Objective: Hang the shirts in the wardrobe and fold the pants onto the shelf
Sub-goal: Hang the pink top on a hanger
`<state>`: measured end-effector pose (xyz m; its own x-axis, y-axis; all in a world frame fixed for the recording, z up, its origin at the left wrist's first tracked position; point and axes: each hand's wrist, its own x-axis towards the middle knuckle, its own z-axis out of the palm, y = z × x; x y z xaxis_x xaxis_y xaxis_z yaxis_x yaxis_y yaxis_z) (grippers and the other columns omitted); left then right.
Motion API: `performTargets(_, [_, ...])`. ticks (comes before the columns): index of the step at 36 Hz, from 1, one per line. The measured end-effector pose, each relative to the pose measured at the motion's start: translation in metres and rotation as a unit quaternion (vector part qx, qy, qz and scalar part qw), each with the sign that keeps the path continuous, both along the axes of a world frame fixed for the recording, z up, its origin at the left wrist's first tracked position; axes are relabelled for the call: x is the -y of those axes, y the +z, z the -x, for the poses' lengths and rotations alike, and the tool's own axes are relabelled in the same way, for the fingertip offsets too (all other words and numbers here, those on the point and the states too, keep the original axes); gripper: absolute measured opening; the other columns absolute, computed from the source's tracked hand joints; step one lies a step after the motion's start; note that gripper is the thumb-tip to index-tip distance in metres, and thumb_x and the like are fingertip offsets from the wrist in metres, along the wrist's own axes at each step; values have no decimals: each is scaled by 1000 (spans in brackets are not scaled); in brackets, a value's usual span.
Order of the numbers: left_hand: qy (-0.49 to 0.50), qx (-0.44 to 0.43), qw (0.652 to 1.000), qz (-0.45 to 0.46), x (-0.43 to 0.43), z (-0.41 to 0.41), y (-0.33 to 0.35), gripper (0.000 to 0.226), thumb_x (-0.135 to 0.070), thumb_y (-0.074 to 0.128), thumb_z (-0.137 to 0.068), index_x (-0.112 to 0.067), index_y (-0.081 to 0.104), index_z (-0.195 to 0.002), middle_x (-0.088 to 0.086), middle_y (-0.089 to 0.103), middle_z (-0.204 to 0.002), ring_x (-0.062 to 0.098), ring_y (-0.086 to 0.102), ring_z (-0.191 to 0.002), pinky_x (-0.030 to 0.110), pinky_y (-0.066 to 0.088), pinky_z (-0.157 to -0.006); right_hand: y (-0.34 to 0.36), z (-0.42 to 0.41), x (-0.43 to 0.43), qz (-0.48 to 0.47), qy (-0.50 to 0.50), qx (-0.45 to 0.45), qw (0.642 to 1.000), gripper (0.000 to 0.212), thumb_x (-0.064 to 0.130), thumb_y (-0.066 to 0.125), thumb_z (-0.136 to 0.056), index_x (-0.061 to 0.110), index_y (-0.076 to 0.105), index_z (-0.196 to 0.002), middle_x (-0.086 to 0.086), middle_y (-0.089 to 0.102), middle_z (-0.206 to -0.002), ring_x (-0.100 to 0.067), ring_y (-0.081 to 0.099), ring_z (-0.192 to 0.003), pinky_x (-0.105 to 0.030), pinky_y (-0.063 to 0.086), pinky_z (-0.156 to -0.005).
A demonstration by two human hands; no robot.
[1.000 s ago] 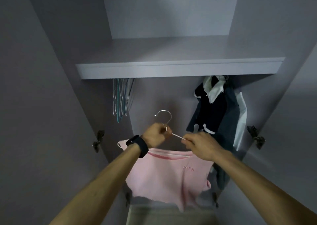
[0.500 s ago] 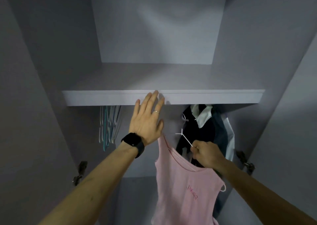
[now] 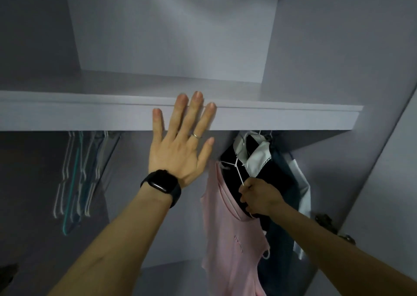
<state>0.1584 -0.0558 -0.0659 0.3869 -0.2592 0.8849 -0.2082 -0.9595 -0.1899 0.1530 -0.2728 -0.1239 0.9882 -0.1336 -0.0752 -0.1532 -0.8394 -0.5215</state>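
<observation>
Your L hand (image 3: 180, 153) flat, fingers straight against shelf (image 3: 293, 119) edge, R hand (image 3: 257, 197) pinching white hanger (image 3: 238, 171) w/ pink top (image 3: 232, 234), hung under shelf beside dark clothes (image 3: 270, 183), spare hangers (image 3: 76, 178) far left

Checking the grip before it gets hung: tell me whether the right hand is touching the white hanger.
Touching. In the head view the right hand pinches the white hanger, whose arm runs straight into its curled fingers.
</observation>
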Motion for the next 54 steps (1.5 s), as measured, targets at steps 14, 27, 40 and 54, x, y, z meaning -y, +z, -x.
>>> performTargets(14, [-15,108,994,10,3,-21,-17,65,-44,29,-102,-25,8,-161,8,9,-168,32,8,-154,61,-2,-118,-23,-88,3,9,-126,131,983,23,18,50,-94,10,69,-105,-18,70,-112,-38,64,-103,-35,47,-78])
performTargets(27, [-26,147,988,33,9,-31,-23,69,-41,39,-97,-26,15,-161,6,14,-167,30,13,-154,59,-3,-118,3,-142,0,57,-190,157,968,33,28,52,-93,19,63,-123,-12,62,-132,-30,65,-93,-28,46,-66])
performTargets(40, [-18,46,998,23,3,-23,-26,77,-43,46,-97,-26,7,-161,4,9,-168,26,4,-154,58,-10,-120,34,-84,31,63,-124,144,980,37,19,58,-94,5,60,-128,-22,64,-127,-42,60,-117,-39,48,-91])
performTargets(54, [46,-199,974,96,43,48,15,98,-41,56,-85,-15,-1,-161,17,-5,-167,38,-6,-153,67,1,-119,88,152,76,-181,-25,256,949,13,33,65,-96,44,66,-103,31,66,-93,1,63,-69,-6,44,-51])
